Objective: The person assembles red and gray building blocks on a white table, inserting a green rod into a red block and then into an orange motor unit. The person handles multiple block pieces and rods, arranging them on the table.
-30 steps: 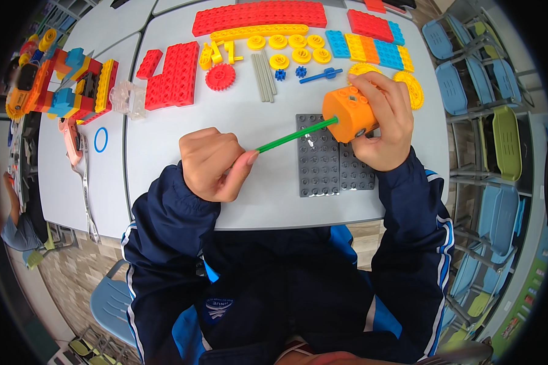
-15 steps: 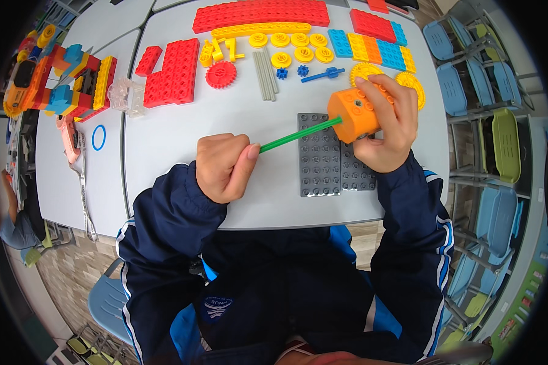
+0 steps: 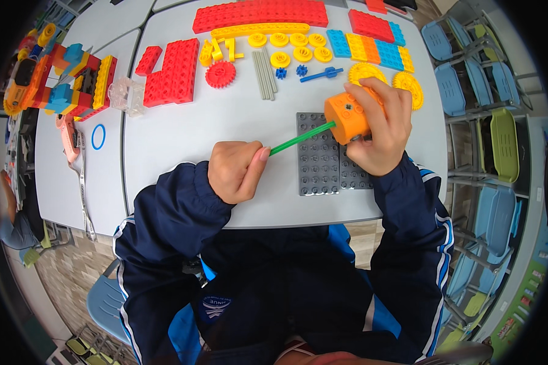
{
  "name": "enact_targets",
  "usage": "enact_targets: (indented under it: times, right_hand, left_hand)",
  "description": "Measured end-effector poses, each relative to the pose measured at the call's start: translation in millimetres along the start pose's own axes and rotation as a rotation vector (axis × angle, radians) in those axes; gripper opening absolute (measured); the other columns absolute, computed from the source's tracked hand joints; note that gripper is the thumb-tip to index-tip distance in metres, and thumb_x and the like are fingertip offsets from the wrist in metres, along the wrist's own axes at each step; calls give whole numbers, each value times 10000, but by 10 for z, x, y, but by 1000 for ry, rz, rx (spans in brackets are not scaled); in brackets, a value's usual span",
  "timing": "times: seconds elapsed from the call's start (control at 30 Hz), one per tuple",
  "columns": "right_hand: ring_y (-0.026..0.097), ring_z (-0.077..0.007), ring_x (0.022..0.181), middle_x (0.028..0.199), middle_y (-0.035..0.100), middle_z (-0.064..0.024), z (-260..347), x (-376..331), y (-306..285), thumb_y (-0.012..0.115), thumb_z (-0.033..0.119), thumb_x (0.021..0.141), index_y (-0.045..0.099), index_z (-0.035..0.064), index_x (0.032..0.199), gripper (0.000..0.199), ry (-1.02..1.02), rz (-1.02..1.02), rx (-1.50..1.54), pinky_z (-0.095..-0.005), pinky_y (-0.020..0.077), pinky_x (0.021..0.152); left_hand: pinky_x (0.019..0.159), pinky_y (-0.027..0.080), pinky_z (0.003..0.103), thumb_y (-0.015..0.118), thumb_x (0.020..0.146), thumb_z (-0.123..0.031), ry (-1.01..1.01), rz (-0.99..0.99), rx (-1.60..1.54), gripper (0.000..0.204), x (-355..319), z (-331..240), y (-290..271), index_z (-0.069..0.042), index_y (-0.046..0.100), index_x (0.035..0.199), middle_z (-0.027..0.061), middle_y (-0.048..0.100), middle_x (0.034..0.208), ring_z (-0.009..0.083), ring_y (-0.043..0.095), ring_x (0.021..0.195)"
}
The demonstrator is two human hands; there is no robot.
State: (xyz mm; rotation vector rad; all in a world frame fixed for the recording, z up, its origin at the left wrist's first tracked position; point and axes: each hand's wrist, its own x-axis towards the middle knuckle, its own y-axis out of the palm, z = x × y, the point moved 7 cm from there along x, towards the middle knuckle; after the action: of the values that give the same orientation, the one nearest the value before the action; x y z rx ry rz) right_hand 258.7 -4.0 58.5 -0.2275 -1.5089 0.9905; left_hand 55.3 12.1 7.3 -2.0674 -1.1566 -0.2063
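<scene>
My right hand grips an orange block-shaped part just above a grey studded baseplate on the white table. A thin green rod runs from the orange part's left face down to my left hand, which pinches its near end between thumb and fingers. Both forearms in dark blue sleeves come in from below.
Along the far side lie red plates, a long red plate, a yellow beam, yellow wheels, yellow gears, a red gear, grey rods, small blue parts and coloured bricks. A colourful built model stands far left. Blue chairs line the right.
My left hand has slid right along the table toward the orange part, with the green rod in it. My right hand holds the orange part in about the same place.
</scene>
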Motion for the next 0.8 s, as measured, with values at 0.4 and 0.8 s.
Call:
enact_targets:
  times: [0.4, 0.8]
  right_hand:
    - [550, -306, 997, 1171, 578, -115, -410, 61, -3, 816, -1, 533, 511, 63, 1216, 751, -39, 138, 430, -368, 473, 868]
    - [532, -293, 1025, 1097, 575, -92, -196, 52, 67, 839, 65, 516, 599, 91, 1091, 624, -1, 278, 580, -363, 434, 908]
  left_hand:
    - [432, 278, 226, 501, 1006, -278, -695, 123, -736, 455, -31, 273, 64, -54, 509, 611, 7, 471, 552, 65, 395, 443]
    - [392, 323, 225, 366, 1038, -278, -859, 352, -1077, 443, 22, 197, 91, 43, 662, 961, 89, 540, 539, 98, 401, 354]
